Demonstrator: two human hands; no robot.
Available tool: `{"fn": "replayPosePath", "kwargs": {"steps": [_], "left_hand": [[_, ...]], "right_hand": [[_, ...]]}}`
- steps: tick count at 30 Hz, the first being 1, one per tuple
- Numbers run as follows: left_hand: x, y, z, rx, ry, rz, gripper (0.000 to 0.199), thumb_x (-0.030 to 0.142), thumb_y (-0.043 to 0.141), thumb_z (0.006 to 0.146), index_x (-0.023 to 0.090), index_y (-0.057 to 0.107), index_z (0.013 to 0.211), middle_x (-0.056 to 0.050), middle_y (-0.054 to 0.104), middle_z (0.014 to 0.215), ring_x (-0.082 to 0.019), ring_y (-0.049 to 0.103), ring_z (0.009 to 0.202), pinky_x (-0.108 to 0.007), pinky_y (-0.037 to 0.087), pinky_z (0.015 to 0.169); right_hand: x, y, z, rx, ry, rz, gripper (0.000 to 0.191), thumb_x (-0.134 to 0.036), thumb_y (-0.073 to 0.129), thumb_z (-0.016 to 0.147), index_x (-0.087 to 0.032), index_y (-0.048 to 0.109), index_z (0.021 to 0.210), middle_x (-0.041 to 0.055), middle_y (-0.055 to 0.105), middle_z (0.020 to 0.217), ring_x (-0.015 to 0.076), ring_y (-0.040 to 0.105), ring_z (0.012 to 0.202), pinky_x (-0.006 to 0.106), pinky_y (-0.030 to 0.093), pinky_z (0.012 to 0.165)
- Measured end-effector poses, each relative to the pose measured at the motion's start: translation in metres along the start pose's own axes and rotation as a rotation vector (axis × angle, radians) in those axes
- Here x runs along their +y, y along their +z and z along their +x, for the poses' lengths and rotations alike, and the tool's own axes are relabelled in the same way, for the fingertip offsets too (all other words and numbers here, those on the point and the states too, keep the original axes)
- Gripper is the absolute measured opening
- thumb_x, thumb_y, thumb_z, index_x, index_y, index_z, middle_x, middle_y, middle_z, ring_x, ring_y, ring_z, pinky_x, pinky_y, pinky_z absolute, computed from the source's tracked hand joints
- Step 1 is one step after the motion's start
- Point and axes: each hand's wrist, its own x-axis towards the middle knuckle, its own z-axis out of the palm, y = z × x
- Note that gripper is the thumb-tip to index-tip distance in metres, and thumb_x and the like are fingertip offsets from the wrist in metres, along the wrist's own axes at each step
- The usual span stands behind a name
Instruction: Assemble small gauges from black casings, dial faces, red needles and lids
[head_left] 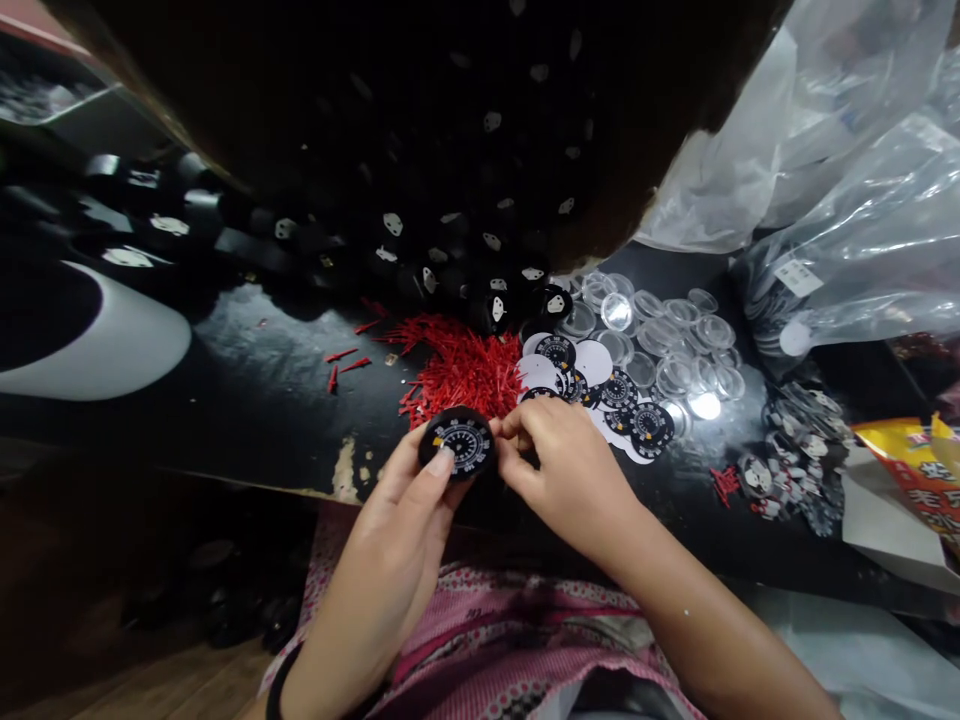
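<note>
My left hand [409, 510] grips a round black gauge [466, 445] by its rim, dial face up, with the thumb on the dial's lower edge. Close beside its right side, my right hand [559, 460] is closed in a pinch; whatever the fingertips hold is too small to make out. Just beyond both hands lies a heap of red pointers [465, 365]. Several black-and-white dial discs [651, 428] overlap to the right of the heap, some turned to their white backs. Past them spreads a pile of clear round covers [667, 340].
Black gauge housings [495, 305] with pale metal pieces crowd the table's back, below a large dark container [420, 90]. A white cylinder [142, 340] lies left. Plastic bags [862, 240], a pile of small parts [802, 460] and a yellow snack packet [915, 470] occupy the right.
</note>
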Motion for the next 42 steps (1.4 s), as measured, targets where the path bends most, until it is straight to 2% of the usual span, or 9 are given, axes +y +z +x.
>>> {"fn": "replayPosePath", "kwargs": {"steps": [4, 9, 16, 21, 31, 35, 38, 40, 42], "left_hand": [[-0.001, 0.002, 0.0, -0.027, 0.042, -0.002, 0.023, 0.033, 0.065, 0.089, 0.027, 0.071, 0.111, -0.002, 0.07, 0.126, -0.025, 0.059, 0.125, -0.038, 0.046, 0.109], [0.003, 0.006, 0.0, -0.044, 0.019, -0.039, 0.023, 0.031, 0.063, 0.091, 0.022, 0.07, 0.111, -0.006, 0.071, 0.123, -0.027, 0.061, 0.123, -0.043, 0.047, 0.109], [0.005, 0.01, 0.004, 0.004, 0.049, -0.053, 0.018, 0.029, 0.065, 0.09, 0.02, 0.07, 0.105, -0.006, 0.076, 0.111, -0.027, 0.067, 0.115, -0.046, 0.049, 0.107], [0.009, 0.004, 0.005, -0.009, 0.001, -0.011, 0.021, 0.035, 0.063, 0.091, 0.022, 0.068, 0.107, -0.006, 0.076, 0.113, -0.03, 0.066, 0.117, -0.05, 0.049, 0.105], [0.001, -0.008, 0.0, 0.003, -0.017, 0.009, 0.026, 0.032, 0.063, 0.092, 0.021, 0.066, 0.115, -0.01, 0.074, 0.118, -0.027, 0.069, 0.112, -0.041, 0.056, 0.096], [-0.001, -0.002, -0.002, -0.022, -0.151, -0.125, 0.022, 0.031, 0.063, 0.092, 0.025, 0.068, 0.111, -0.008, 0.073, 0.121, -0.027, 0.069, 0.111, -0.042, 0.058, 0.092], [0.001, 0.004, -0.001, -0.069, -0.309, -0.269, 0.011, 0.027, 0.062, 0.091, 0.024, 0.073, 0.093, -0.004, 0.077, 0.109, -0.024, 0.073, 0.099, -0.038, 0.062, 0.085], [0.002, 0.007, 0.001, -0.066, -0.33, -0.323, 0.016, 0.023, 0.061, 0.091, 0.021, 0.074, 0.083, -0.004, 0.078, 0.103, -0.021, 0.074, 0.096, -0.033, 0.062, 0.084], [0.0, 0.009, 0.001, -0.045, -0.289, -0.312, 0.017, 0.022, 0.059, 0.092, 0.019, 0.075, 0.086, -0.006, 0.078, 0.103, -0.02, 0.073, 0.099, -0.03, 0.061, 0.086]], "right_hand": [[0.004, -0.002, -0.011, 0.057, -0.074, -0.019, 0.014, -0.032, 0.059, 0.094, -0.018, 0.063, 0.094, 0.0051, 0.068, 0.096, 0.0213, 0.058, 0.089, 0.035, 0.034, 0.08], [0.005, -0.006, -0.016, 0.115, -0.095, -0.013, 0.017, -0.027, 0.053, 0.098, -0.019, 0.064, 0.087, 0.0048, 0.066, 0.089, 0.0199, 0.056, 0.085, 0.034, 0.033, 0.078], [0.01, -0.012, -0.02, 0.094, -0.013, 0.115, 0.011, -0.027, 0.056, 0.097, -0.019, 0.064, 0.1, 0.0048, 0.068, 0.1, 0.0209, 0.059, 0.095, 0.035, 0.037, 0.086], [0.016, -0.009, -0.02, 0.074, 0.044, 0.085, 0.009, -0.018, 0.053, 0.095, -0.019, 0.062, 0.096, 0.0047, 0.069, 0.098, 0.0205, 0.06, 0.092, 0.035, 0.036, 0.084], [0.005, -0.002, 0.005, -0.023, 0.011, -0.306, 0.021, -0.025, 0.047, 0.099, -0.013, 0.064, 0.094, 0.0151, 0.071, 0.093, 0.0306, 0.064, 0.089, 0.043, 0.038, 0.08], [0.004, -0.007, 0.002, -0.001, 0.025, 0.038, 0.01, -0.019, 0.056, 0.092, -0.017, 0.063, 0.086, 0.005, 0.071, 0.083, 0.0209, 0.064, 0.078, 0.037, 0.04, 0.078], [0.005, -0.007, -0.008, 0.135, -0.046, 0.322, 0.005, -0.016, 0.06, 0.089, -0.019, 0.062, 0.086, -0.001, 0.068, 0.081, 0.0144, 0.061, 0.077, 0.029, 0.041, 0.077], [0.006, -0.006, -0.015, 0.223, -0.095, 0.332, 0.005, -0.016, 0.059, 0.09, -0.019, 0.062, 0.087, 0.0007, 0.067, 0.084, 0.0153, 0.06, 0.082, 0.03, 0.042, 0.079], [0.007, -0.005, -0.021, 0.263, -0.116, 0.26, 0.007, -0.019, 0.057, 0.092, -0.019, 0.063, 0.09, 0.0036, 0.067, 0.091, 0.0179, 0.06, 0.089, 0.032, 0.041, 0.083]]}}
